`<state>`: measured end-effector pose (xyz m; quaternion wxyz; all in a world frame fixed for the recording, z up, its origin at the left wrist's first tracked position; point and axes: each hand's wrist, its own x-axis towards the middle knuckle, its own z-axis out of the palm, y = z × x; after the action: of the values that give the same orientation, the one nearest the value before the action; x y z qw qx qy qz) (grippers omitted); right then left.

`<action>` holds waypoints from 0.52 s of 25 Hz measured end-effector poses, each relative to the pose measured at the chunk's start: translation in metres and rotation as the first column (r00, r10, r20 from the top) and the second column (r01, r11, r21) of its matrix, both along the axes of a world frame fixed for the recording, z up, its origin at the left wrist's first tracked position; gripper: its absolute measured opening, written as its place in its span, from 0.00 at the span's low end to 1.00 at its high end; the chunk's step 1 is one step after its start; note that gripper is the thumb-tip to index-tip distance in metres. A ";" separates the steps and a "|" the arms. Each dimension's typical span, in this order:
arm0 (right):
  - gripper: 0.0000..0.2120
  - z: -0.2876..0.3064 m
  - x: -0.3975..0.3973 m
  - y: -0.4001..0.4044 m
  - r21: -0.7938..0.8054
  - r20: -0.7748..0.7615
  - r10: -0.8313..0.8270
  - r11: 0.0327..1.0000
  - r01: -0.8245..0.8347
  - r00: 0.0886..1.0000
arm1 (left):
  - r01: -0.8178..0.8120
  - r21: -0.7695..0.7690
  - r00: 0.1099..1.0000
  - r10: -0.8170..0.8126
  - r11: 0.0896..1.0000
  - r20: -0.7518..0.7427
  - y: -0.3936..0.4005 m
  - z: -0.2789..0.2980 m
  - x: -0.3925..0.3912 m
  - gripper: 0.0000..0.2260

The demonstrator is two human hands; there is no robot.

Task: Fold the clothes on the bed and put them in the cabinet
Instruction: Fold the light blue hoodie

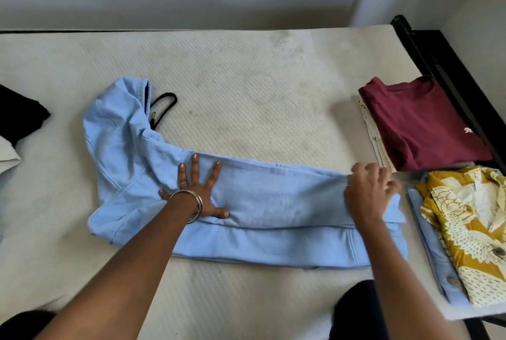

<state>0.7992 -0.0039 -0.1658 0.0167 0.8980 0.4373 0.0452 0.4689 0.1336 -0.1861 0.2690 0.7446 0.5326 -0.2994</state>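
Light blue hoodie (246, 219) spread lengthwise across the near middle of the white mattress (246, 87), folded into a long band, hood end to the left, hem end to the right. Black drawstring (164, 105) looping out from the hood opening onto the bare mattress.

Left hand (197, 189) flat on the hoodie near where hood meets body, fingers straight and fanned wide, palm pressing down, nothing grasped. Ring on one finger, metal bangles (195, 204) at the wrist. Hoodie directly under this hand, stretching away to both sides of it.

Right hand (369, 189) at the hoodie's right end, over the upper corner of the hem. Fingers bent and motion-blurred; touching the cloth edge, but whether pinching it or only resting on it cannot be told. Bulk of the hoodie to the left of this hand, between the two hands.

To the right, well clear of the left hand and just beyond the right: folded maroon t-shirt (421, 126) on top of a cream garment (376, 134), and nearer, a mustard patterned shirt (471, 233) lying on a folded pale blue shirt (438, 263). Black garment (19, 112) and a white piece (6, 159) at the far left edge. Black bed frame (449, 76) along the right side.
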 end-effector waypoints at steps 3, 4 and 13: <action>0.20 -0.022 -0.073 0.001 0.165 -0.254 0.364 0.929 -0.331 0.896 | -0.019 -0.013 1.000 0.019 1.000 -0.012 -0.001 0.000 0.008 0.58; 0.24 -0.032 -0.089 -0.004 0.093 -0.306 0.472 0.879 -0.467 0.827 | -0.042 -0.002 0.999 0.042 0.999 -0.002 -0.003 -0.001 0.010 0.58; 0.32 -0.005 -0.134 0.036 -0.469 -0.342 0.060 0.854 -0.225 0.938 | -0.213 0.076 0.916 0.172 0.974 0.363 0.026 0.021 -0.017 0.35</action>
<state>0.6654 0.0319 -0.1706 0.1760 0.8227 0.4970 -0.2125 0.4516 0.1601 -0.1650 0.3458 0.7442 0.5624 -0.1014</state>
